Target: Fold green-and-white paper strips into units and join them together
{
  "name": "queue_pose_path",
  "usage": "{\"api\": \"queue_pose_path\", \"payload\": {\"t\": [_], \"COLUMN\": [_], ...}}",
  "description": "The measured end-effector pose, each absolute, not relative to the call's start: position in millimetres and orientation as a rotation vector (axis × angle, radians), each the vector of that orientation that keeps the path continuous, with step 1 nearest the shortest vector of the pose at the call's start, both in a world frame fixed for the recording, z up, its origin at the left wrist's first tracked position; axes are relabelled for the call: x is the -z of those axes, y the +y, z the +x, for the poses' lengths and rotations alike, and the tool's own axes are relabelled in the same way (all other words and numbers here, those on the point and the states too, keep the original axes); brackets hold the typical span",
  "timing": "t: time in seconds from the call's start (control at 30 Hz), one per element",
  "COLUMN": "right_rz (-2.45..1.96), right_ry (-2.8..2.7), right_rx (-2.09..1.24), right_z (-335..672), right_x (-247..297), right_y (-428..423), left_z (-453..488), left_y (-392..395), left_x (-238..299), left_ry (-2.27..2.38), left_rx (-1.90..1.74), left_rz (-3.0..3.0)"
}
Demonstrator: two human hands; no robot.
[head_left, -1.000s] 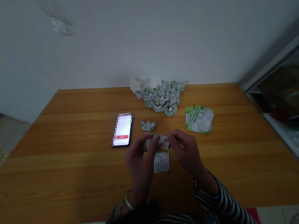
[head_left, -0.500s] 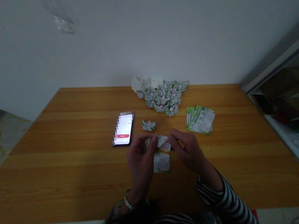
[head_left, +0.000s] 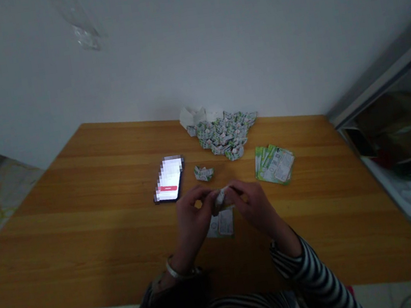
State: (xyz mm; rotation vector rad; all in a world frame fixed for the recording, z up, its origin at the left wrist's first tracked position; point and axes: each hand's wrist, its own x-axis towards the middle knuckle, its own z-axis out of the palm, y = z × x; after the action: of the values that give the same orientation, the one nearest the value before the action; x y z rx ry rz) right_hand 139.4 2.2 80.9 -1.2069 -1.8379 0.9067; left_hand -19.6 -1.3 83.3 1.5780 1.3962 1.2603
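My left hand (head_left: 194, 222) and my right hand (head_left: 254, 207) meet above the table, pinching a small folded paper piece (head_left: 220, 198) between their fingertips. Its printed face is mostly hidden by my fingers. Just below my hands lies a printed white-and-green paper card (head_left: 221, 223), partly covered by them. Beyond my left hand sits a small folded paper bundle (head_left: 204, 173). Farther back is a heap of similar folded green-and-white pieces (head_left: 224, 138). A fanned stack of green printed cards (head_left: 274, 164) lies beyond my right hand.
A lit smartphone (head_left: 168, 179) lies left of my hands on the wooden table (head_left: 86, 233), whose back edge meets a white wall (head_left: 189, 48). Some white paper (head_left: 192, 117) sits behind the heap. A glass-fronted cabinet (head_left: 400, 140) stands at right.
The paper in my fingers has been folded into a narrower piece, and its yellow-and-red printed part no longer shows. My hands have drawn closer together above the card.
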Motion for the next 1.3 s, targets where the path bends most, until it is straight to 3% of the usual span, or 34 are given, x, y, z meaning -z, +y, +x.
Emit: {"api": "queue_pose_path", "payload": {"t": [0.1,0.3,0.53,0.63,0.9,1.07,1.3], "right_rz": [-1.256,-1.244,-1.261,-1.272,-1.329,-1.313,-1.208], "right_ry": [-1.647,-1.705,-1.231,-1.080,-1.750,-1.710,-1.274], "right_rx": [-0.948,-0.907,-1.255,-1.283,-0.787,-0.492,-0.951], "right_z": [128,132,114,108,142,151,136], "right_x": [-70,-73,-62,-52,-67,-67,-58], "right_y": [-3,0,-7,-11,1,0,-6], "left_z": [-14,-20,-7,-4,-30,-29,-22], "left_y": [-3,6,2,2,13,2,-3], "left_x": [-78,-79,-72,-67,-77,-81,-82], "left_ry": [1.479,1.315,1.466,1.439,1.307,1.301,1.263], "left_rx": [-1.338,-1.120,-1.456,-1.435,-1.193,-1.202,-1.303], "left_rz": [1.555,1.600,1.249,1.195,1.809,1.520,1.365]}}
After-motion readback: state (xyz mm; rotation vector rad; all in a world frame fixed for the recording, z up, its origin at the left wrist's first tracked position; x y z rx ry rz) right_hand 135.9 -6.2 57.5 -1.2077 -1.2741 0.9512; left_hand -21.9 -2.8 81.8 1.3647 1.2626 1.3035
